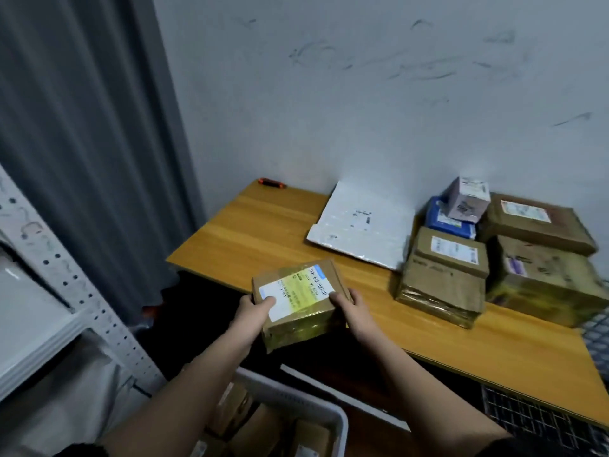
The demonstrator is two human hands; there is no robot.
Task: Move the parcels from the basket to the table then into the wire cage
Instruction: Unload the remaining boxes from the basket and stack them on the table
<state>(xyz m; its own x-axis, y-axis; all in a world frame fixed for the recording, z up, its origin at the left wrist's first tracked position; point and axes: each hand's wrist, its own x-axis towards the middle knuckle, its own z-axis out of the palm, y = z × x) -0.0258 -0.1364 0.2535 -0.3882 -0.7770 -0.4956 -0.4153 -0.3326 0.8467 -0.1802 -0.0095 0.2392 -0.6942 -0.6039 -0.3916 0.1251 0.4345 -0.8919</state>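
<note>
A brown cardboard parcel with a white and yellow label is held over the near left edge of the wooden table. My left hand grips its left side with the thumb on the label. My right hand grips its right side. Below my arms stands the white basket with several brown parcels inside. On the table's right part lie a white flat mailer, several brown boxes, a blue packet and a small pink box. The wire cage shows at the lower right.
A grey curtain hangs at the left beside a white metal shelf. A small black and orange object lies at the table's far left corner. The white wall backs the table.
</note>
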